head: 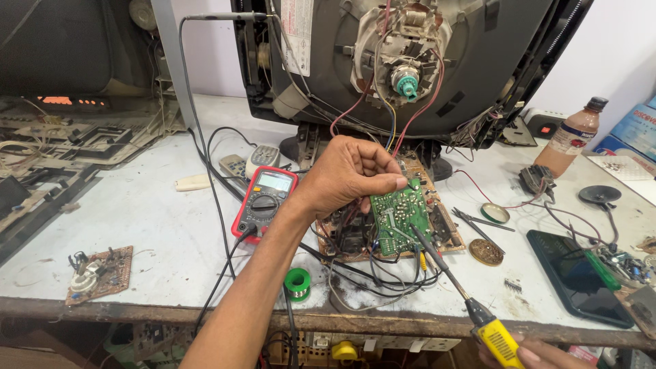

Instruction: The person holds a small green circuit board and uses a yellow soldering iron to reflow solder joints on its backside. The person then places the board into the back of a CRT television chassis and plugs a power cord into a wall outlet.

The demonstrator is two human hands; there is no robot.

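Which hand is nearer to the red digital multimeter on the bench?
Left. The left hand holds the small green circuit board just right of the red multimeter; the right hand is far off, bottom right.

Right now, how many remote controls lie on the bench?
3: all left of the multimeter: a grey remote, a darker remote, a cream remote. Cables may hide others.

The left hand [348, 174] pinches the top edge of a small green circuit board [400, 215], holding it upright. The right hand [529, 355] grips a yellow-handled soldering iron [465, 301], tip against the board.
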